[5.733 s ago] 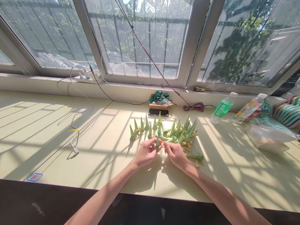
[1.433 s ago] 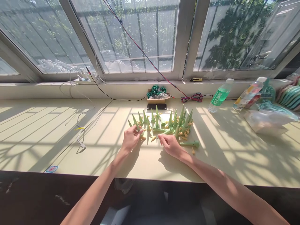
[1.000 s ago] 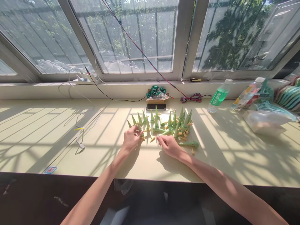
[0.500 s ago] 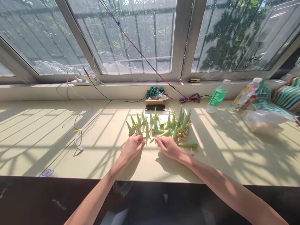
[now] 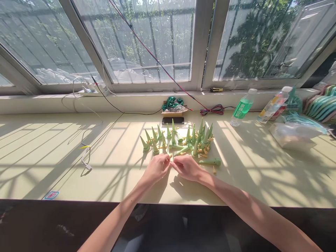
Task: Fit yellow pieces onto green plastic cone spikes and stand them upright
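My left hand (image 5: 159,166) and my right hand (image 5: 187,167) meet at the fingertips, low over the table at the near edge of a cluster of green pieces. Both are closed in a pinch; what lies in the fingers is too small and hidden to name. A small yellow peg (image 5: 170,155) shows just beyond the fingertips; I cannot tell if it is touched. Several pointed green cones (image 5: 195,148) stand upright beyond the hands, with yellow pegs (image 5: 205,151) among them. Right of my right hand, a green tapered piece (image 5: 210,161) lies on its side near a loose yellow peg (image 5: 214,170).
Behind the cones are a dark phone (image 5: 173,120) and a small cardboard box (image 5: 173,114) holding green material. A green-labelled bottle (image 5: 242,109), another bottle (image 5: 274,105) and a plastic bag (image 5: 292,136) stand at right. A white cable (image 5: 86,162) lies at left.
My left hand has moved right, away from the left-hand cones, and now meets my right hand. The right hand has barely moved and stays pinched.
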Available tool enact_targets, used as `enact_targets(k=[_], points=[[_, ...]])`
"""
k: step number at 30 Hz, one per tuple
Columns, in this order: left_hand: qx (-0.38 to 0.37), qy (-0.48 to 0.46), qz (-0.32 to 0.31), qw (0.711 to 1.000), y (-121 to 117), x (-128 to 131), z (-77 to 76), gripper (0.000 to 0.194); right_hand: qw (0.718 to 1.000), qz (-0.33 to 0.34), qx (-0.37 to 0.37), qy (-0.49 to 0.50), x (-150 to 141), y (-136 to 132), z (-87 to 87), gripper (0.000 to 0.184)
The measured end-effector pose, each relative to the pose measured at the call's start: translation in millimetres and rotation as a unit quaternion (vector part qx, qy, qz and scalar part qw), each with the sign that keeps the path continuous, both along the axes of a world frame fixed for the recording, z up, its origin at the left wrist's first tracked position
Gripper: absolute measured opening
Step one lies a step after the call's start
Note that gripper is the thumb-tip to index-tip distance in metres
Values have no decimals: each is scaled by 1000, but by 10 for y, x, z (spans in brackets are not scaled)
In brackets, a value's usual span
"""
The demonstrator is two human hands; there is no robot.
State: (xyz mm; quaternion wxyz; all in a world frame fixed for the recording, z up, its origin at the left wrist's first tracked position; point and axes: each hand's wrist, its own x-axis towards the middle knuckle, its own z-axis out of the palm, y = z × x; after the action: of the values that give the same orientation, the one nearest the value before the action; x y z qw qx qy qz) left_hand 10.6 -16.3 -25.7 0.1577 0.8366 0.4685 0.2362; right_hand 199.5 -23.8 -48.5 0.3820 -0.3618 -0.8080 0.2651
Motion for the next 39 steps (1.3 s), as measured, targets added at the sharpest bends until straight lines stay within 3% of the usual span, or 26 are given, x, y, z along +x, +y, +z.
enact_targets(k=[4,11,17,21,28,35,39], points=[[-20,0,-16,1000,42,36,49,10,999,37,15,-25,2,-16,13,32],[-6,22,-7,1000,238,118,194,17,996,35,26,-75,-11,-30,-4,33],[20,99,21,995,447,406,216,22,996,47,8,-71,-5,-24,3,23],[-6,188,39,981,559,619,226,27,995,36,0,-92,2,-17,18,27],[-19,246,71,966,708,900,243,25,992,23,-6,-124,2,-13,22,31],[-32,267,67,961,788,987,244,24,993,22,1,-119,-1,-11,38,34],[-26,263,64,962,749,952,329,24,993,18,-1,-118,1,-15,43,35]])
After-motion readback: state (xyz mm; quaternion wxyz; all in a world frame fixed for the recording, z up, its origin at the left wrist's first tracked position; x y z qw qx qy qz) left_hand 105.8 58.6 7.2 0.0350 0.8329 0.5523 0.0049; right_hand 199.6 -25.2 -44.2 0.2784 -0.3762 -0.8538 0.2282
